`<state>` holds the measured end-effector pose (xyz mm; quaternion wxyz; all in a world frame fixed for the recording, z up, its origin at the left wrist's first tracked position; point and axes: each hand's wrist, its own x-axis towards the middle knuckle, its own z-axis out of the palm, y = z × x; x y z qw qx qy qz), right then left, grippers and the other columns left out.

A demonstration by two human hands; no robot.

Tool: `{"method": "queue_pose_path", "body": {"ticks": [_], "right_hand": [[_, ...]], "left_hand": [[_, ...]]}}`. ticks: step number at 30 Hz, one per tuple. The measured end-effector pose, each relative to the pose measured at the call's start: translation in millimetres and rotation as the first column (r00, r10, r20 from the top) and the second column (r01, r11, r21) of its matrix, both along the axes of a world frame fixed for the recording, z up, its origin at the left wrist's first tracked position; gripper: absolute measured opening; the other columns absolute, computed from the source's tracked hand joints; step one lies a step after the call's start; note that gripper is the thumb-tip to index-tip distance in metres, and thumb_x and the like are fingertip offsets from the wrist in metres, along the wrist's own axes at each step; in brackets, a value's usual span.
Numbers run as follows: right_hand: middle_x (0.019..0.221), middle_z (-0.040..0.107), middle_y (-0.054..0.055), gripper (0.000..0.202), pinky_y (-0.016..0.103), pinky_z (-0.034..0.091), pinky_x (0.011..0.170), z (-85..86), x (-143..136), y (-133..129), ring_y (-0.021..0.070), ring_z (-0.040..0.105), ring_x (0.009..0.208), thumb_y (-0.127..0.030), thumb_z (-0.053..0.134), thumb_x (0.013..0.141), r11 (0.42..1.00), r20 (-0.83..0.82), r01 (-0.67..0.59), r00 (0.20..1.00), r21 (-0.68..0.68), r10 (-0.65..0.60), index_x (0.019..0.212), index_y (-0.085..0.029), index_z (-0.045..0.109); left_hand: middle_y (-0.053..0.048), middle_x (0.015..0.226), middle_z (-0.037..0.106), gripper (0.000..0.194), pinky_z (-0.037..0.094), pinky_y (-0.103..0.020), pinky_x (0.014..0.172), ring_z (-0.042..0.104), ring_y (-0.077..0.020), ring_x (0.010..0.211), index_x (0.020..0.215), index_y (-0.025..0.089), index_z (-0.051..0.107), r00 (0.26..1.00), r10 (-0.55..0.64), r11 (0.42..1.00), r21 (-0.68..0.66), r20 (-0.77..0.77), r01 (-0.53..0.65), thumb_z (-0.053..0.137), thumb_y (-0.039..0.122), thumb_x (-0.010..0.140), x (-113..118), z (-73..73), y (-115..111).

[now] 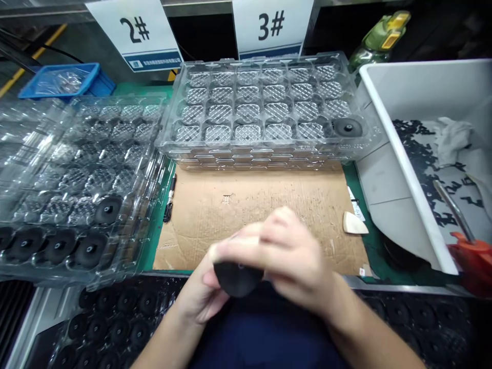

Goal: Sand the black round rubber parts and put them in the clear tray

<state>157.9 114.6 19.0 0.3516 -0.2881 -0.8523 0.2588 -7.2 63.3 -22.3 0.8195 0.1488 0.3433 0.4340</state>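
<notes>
A black round part [238, 279], disc-like with a small light spot near its top edge, is held up close to my body, over the near edge of the cardboard. My left hand [205, 289] grips it from the left, thumb and fingers closed about its side. My right hand [294, 256], blurred, lies across the top of the part with its fingers curled. Whatever those fingers pinch is hidden. Similar black discs fill the near row of the left clear tray [134, 246], and one disc [348, 127] sits in the near right pocket of the back tray.
Stacked clear trays [249, 148] stand behind the cardboard [261, 200]. At right is a white bin [407, 179] with small black pieces and a red-handled screwdriver [467, 241]. A pale wedge [354, 223], a black pen [171, 195] and a blue basket [63, 84] lie around.
</notes>
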Motion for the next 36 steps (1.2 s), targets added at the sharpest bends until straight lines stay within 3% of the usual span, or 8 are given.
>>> {"method": "queue_pose_path", "body": {"ticks": [4,9,12,24,28,31,33,36], "right_hand": [[0.1,0.066,0.0,0.03,0.03,0.04,0.076,-42.7,26,8,0.0149,0.054,0.085,-0.014,0.047,0.089,0.895,0.116,0.407,0.913,-0.18,-0.392,0.114,-0.025,0.059],[0.101,0.066,0.002,0.029,0.03,0.045,0.077,-104.5,38,-17,0.0168,0.058,0.089,-0.02,0.047,0.089,0.83,0.181,0.396,0.918,-0.394,-0.353,0.114,-0.025,0.059],[0.105,0.065,0.005,0.031,0.034,0.045,0.083,-123.9,34,-31,0.0189,0.057,0.095,-0.02,0.044,0.089,0.827,0.177,0.394,0.919,-0.4,-0.352,0.117,-0.024,0.057],[0.107,0.058,0.007,0.03,0.032,0.047,0.073,-118.4,22,-24,0.017,0.055,0.079,-0.023,0.045,0.088,0.769,0.169,0.481,0.874,-0.421,-0.455,0.113,-0.022,0.061],[0.117,0.05,0.011,0.032,0.032,0.047,0.069,-118.7,24,-26,0.0152,0.053,0.073,-0.022,0.045,0.087,0.734,0.158,0.539,0.836,-0.412,-0.526,0.116,-0.019,0.058],[0.107,0.055,0.006,0.03,0.029,0.046,0.066,-107.2,26,-30,0.0113,0.049,0.063,-0.021,0.046,0.087,0.739,0.136,0.519,0.846,-0.43,-0.515,0.115,-0.023,0.058],[0.099,0.059,0.003,0.028,0.028,0.045,0.067,-97.4,26,-33,0.0111,0.05,0.063,-0.02,0.048,0.087,0.743,0.101,0.498,0.854,-0.447,-0.511,0.112,-0.025,0.058],[0.093,0.062,0.002,0.024,0.028,0.044,0.071,-84.4,25,-38,0.0134,0.054,0.075,-0.019,0.052,0.086,0.751,0.009,0.435,0.868,-0.497,-0.497,0.107,-0.026,0.06]], "left_hand": [[-0.004,0.112,0.066,0.055,0.05,-0.031,0.087,0.063,-0.0237,0.098,0.112,0.024,0.061,0.991,0.062,0.998,0.011,0.122,-0.064,0.074,0.043,0.062,-4,-1.9,-3],[-0.006,0.115,0.065,0.056,0.051,-0.033,0.087,0.063,-0.0259,0.1,0.113,0.025,0.061,0.98,0.111,0.994,-0.041,0.167,-0.106,0.072,0.042,0.061,-8,-6.3,-6],[-0.006,0.114,0.065,0.056,0.05,-0.034,0.088,0.063,-0.0261,0.101,0.114,0.026,0.061,0.974,0.121,0.992,-0.058,0.193,-0.111,0.071,0.043,0.062,-6,-8.0,-5],[-0.005,0.101,0.069,0.059,0.055,-0.026,0.075,0.066,-0.0208,0.089,0.115,0.019,0.06,0.957,0.07,0.997,-0.059,0.282,-0.055,0.037,0.061,0.081,-4,0.5,-3],[-0.003,0.11,0.061,0.054,0.054,-0.027,0.071,0.067,-0.019,0.084,0.127,0.033,0.045,0.992,0.066,0.97,0.24,-0.104,-0.04,0.045,0.059,0.079,-6,-4.1,-9],[-0.005,0.119,0.054,0.082,0.046,-0.037,0.089,0.059,-0.0216,0.102,0.137,0.04,0.022,0.704,0.31,0.765,0.607,-0.639,0.214,0.071,0.032,0.072,-9,-14.5,-11],[-0.009,0.12,0.053,0.1,0.04,-0.041,0.096,0.053,-0.0227,0.11,0.141,0.037,0.008,0.503,0.457,0.614,0.669,-0.734,0.419,0.073,0.015,0.068,-10,-20.3,-10],[-0.012,0.12,0.052,0.106,0.04,-0.043,0.095,0.052,-0.0232,0.11,0.141,0.032,-0.004,0.461,0.468,0.572,0.656,-0.754,0.492,0.07,0.011,0.069,-10,-20.9,-10]]}}
